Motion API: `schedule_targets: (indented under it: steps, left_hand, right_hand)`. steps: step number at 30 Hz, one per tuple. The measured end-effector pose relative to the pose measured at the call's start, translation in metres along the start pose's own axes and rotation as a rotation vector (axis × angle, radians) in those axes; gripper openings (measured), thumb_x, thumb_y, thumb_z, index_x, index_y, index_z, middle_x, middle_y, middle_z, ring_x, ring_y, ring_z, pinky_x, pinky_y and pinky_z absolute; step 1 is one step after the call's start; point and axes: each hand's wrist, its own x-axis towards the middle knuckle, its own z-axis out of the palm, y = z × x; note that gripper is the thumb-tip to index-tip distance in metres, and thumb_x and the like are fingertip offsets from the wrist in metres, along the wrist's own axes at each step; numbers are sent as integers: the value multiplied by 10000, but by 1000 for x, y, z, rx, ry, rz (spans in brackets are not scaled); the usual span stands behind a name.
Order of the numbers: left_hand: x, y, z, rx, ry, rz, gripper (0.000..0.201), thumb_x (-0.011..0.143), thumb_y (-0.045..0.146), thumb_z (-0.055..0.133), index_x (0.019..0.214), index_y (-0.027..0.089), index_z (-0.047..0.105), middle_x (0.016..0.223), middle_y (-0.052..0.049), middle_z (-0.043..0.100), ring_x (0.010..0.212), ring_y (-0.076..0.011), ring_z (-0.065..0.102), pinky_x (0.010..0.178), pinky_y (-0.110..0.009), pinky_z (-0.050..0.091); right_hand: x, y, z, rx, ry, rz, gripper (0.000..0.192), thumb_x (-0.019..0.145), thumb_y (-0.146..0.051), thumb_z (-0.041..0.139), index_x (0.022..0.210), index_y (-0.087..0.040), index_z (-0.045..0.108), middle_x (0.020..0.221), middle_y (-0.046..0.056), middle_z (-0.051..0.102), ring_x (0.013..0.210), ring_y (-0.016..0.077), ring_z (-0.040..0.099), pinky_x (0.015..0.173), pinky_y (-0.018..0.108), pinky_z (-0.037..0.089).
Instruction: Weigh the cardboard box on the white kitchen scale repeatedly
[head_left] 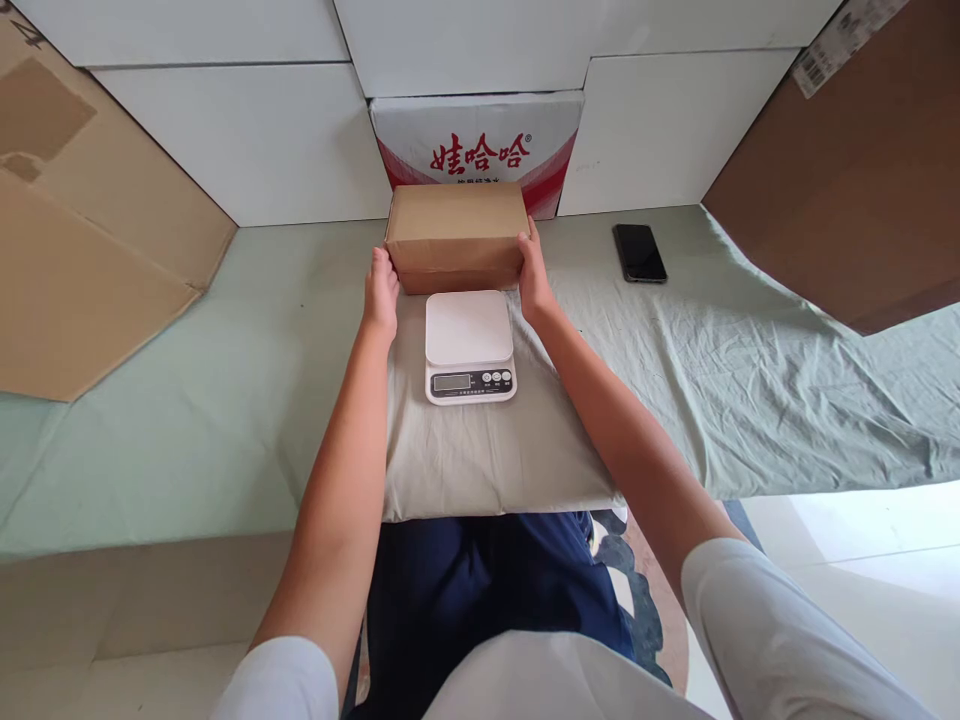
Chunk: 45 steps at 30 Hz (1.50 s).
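Cardboard box (456, 235) gripped between my left hand (382, 290) and right hand (535, 280), not yet on the kitchen scale (469, 346).

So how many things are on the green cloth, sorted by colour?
Brown: 1, the cardboard box, held between the left hand and right hand
White: 1, the scale
Black: 1, the phone
Total: 3
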Motion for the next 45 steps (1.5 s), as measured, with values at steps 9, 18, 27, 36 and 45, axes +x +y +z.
schedule_targets:
  steps: [9, 18, 27, 36, 45]
  left_hand:
    - [-7, 26, 3, 18, 4, 60, 947, 1048, 944, 266, 1638, 278, 591, 1849, -33, 513, 1777, -221, 386, 1489, -451, 247]
    - [-97, 67, -3, 7, -117, 167, 976, 894, 1053, 466, 1567, 387, 703, 1811, -41, 558, 1785, -358, 379, 1459, -534, 337]
    - [-153, 64, -1, 46, -44, 169, 960, 941, 1024, 414, 1594, 374, 687, 1770, -65, 603, 1763, -373, 420, 1434, -547, 382]
    - [-163, 53, -1, 66, -25, 174, 964, 957, 1014, 363, 1588, 354, 672, 1734, -93, 629, 1731, -391, 468, 1416, -574, 395]
    - [-169, 58, 5, 97, -16, 171, 948, 983, 985, 331, 1614, 353, 648, 1748, -93, 617, 1738, -380, 458, 1416, -547, 397]
  right_hand:
    - [10, -20, -2, -81, -22, -68, 1237, 730, -1071, 540, 1764, -424, 332, 1911, -81, 385, 1857, 282, 243, 1546, 487, 264]
    - [-69, -75, -18, -244, -128, -105, 1048, 867, -1045, 451, 1771, -551, 263, 1932, -188, 313, 1888, 280, 116, 1568, 536, 197]
    - [-145, -77, -6, -133, -51, 19, 968, 953, -864, 492, 1791, -488, 190, 1966, -142, 228, 1879, 268, 152, 1559, 586, 219]
    - [-155, -79, -5, -131, -44, 55, 978, 935, -856, 527, 1777, -484, 195, 1970, -129, 203, 1879, 263, 138, 1564, 576, 194]
    - [-155, -74, -11, -157, -49, 34, 935, 969, -848, 479, 1784, -488, 196, 1968, -133, 218, 1877, 265, 148, 1559, 571, 211]
